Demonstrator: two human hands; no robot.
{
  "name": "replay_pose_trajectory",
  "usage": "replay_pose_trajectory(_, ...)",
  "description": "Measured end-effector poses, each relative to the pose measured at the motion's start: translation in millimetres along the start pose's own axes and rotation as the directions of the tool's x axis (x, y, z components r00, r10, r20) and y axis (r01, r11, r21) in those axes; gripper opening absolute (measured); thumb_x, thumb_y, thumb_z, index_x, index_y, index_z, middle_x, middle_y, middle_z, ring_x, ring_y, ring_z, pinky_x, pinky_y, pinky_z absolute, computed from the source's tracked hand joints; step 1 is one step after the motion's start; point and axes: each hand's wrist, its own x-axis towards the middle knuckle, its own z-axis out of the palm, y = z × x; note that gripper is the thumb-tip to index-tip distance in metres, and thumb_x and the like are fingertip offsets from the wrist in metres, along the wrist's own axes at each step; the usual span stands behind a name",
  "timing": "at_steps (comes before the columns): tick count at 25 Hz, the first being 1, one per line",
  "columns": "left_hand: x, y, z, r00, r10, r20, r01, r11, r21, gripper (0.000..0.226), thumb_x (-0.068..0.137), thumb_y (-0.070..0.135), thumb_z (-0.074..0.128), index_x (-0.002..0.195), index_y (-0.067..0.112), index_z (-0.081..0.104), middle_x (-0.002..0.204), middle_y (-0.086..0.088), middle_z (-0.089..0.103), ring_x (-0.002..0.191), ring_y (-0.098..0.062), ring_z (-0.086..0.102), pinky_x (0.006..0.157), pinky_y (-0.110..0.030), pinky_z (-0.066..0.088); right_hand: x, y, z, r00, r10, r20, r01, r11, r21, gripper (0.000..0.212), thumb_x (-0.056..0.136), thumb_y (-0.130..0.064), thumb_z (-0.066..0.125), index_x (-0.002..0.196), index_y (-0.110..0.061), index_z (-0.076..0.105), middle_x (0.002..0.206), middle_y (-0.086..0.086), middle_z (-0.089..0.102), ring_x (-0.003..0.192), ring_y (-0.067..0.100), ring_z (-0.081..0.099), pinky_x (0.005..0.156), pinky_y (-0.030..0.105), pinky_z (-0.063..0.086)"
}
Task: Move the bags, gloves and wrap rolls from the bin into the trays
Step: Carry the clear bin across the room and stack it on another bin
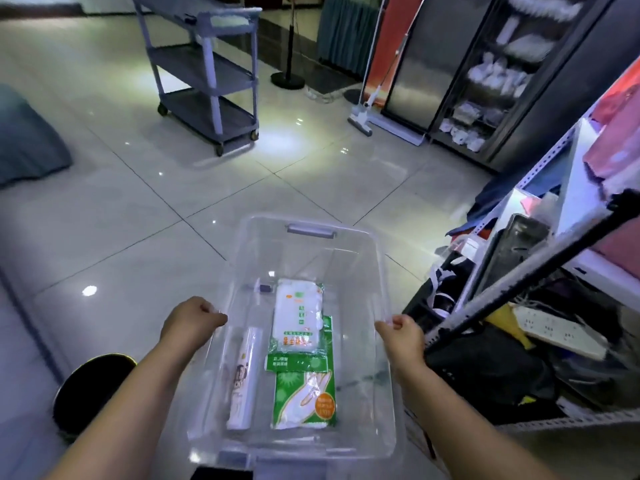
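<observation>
1. The left hand [192, 318] is curled closed over the left long rim of a clear plastic bin [381, 271], fingers wrapped on the edge
2. The right hand [401, 332] is curled closed in the same way over the right long rim, so the bin hangs between both hands above the tiled floor [138, 216]
3. Inside, along the bin's left wall, lies a wrap roll [242, 375] in a white sleeve, lengthwise
4. Beside it near the middle of the bin's bottom lies a green-and-white pack of gloves [304, 400], its near end toward the person
5. A white pack of bags [298, 317] with green print overlaps the far end of the glove pack
6. The bin's far short wall carries a grey handle [311, 231]
7. To the right stands a metal shelf rack [540, 271] crowded with goods
8. Farther off on the floor stands a grey three-tier cart [207, 74] on wheels; trays cannot be made out
</observation>
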Motion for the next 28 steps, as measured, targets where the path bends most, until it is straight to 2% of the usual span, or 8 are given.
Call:
replay_pose_trajectory(2, 34, 5, -9, 0.998, -0.040, -0.040, 0.038, 0.998, -0.042, 0.016, 0.067, 0.015, 0.070, 0.072, 0.007, 0.057, 0.061, -0.008, 0.058, 0.055, -0.026, 0.050, 0.054, -0.029, 0.035, 34, -30, 28, 0.996, -0.039, 0.078, 0.040, 0.999, -0.010, 0.013, 0.079, -0.011, 0.068, 0.087, -0.013, 0.058, 0.073, -0.004, 0.057, 0.065, 0.011, 0.053, 0.057, 0.023, 0.040)
replay_pose_trajectory(5, 92, 15, -20, 0.996, -0.075, -0.050, 0.070, 0.993, -0.091, 0.019, 0.068, 0.016, 0.071, 0.070, 0.010, 0.054, 0.059, -0.006, 0.056, 0.053, -0.024, 0.048, 0.053, -0.028, 0.035, 80, -70, 73, 0.988, -0.046, 0.147, 0.050, 0.998, -0.025, 0.014, 0.079, -0.013, 0.068, 0.090, -0.013, 0.059, 0.081, 0.000, 0.060, 0.073, 0.016, 0.056, 0.069, 0.028, 0.044)
replay_pose_trajectory(10, 228, 48, -43, 0.998, -0.046, 0.044, 0.051, 0.991, -0.126, 0.024, 0.068, 0.014, 0.073, 0.063, 0.014, 0.050, 0.058, -0.007, 0.056, 0.057, -0.025, 0.052, 0.064, -0.031, 0.042, 159, -139, 159, 0.994, -0.026, 0.108, 0.031, 0.999, -0.040, 0.010, 0.078, -0.011, 0.070, 0.082, -0.011, 0.060, 0.077, 0.008, 0.061, 0.069, 0.024, 0.055, 0.069, 0.036, 0.047)
replay_pose_trajectory(13, 299, 77, -63, 0.994, -0.011, 0.110, 0.021, 0.995, -0.094, 0.024, 0.067, 0.015, 0.074, 0.063, 0.014, 0.050, 0.058, -0.006, 0.055, 0.058, -0.025, 0.053, 0.065, -0.032, 0.044, 189, -175, 194, 0.995, -0.003, 0.099, 0.006, 0.999, -0.033, 0.010, 0.079, -0.010, 0.069, 0.087, -0.008, 0.063, 0.072, 0.005, 0.060, 0.063, 0.020, 0.052, 0.064, 0.033, 0.045)
replay_pose_trajectory(17, 399, 132, -74, 0.990, 0.056, 0.128, -0.053, 0.998, -0.023, 0.020, 0.069, 0.017, 0.071, 0.066, 0.012, 0.052, 0.062, -0.007, 0.057, 0.059, -0.025, 0.053, 0.061, -0.030, 0.039, 236, -222, 234, 0.999, 0.015, 0.031, -0.014, 1.000, -0.025, 0.011, 0.079, -0.012, 0.068, 0.087, -0.013, 0.061, 0.074, 0.003, 0.063, 0.065, 0.021, 0.057, 0.064, 0.034, 0.051)
replay_pose_trajectory(20, 454, 174, -58, 0.981, 0.125, 0.145, -0.131, 0.991, 0.029, 0.019, 0.069, 0.020, 0.070, 0.072, 0.009, 0.055, 0.063, -0.007, 0.059, 0.057, -0.024, 0.051, 0.056, -0.028, 0.036, 280, -240, 243, 0.999, 0.037, 0.004, -0.037, 0.999, -0.020, 0.012, 0.079, -0.012, 0.068, 0.085, -0.016, 0.059, 0.076, 0.004, 0.063, 0.067, 0.021, 0.058, 0.051, 0.026, 0.050)
replay_pose_trajectory(23, 512, 224, -24, 0.966, 0.158, 0.203, -0.173, 0.983, 0.060, 0.018, 0.069, 0.021, 0.071, 0.072, 0.013, 0.055, 0.066, -0.006, 0.063, 0.058, -0.023, 0.053, 0.055, -0.027, 0.036, 344, -252, 247, 0.996, 0.079, -0.043, -0.080, 0.997, -0.015, 0.011, 0.079, -0.012, 0.068, 0.079, -0.018, 0.059, 0.073, 0.006, 0.063, 0.063, 0.021, 0.058, 0.050, 0.026, 0.049)
replay_pose_trajectory(28, 603, 324, 50, 0.951, 0.168, 0.259, -0.194, 0.978, 0.077, 0.021, 0.069, 0.021, 0.072, 0.069, 0.013, 0.053, 0.066, -0.007, 0.060, 0.059, -0.023, 0.055, 0.058, -0.028, 0.037, 476, -278, 239, 0.987, 0.133, -0.085, -0.131, 0.991, 0.028, 0.010, 0.078, -0.012, 0.070, 0.083, -0.014, 0.062, 0.070, 0.002, 0.063, 0.056, 0.016, 0.056, 0.050, 0.027, 0.051)
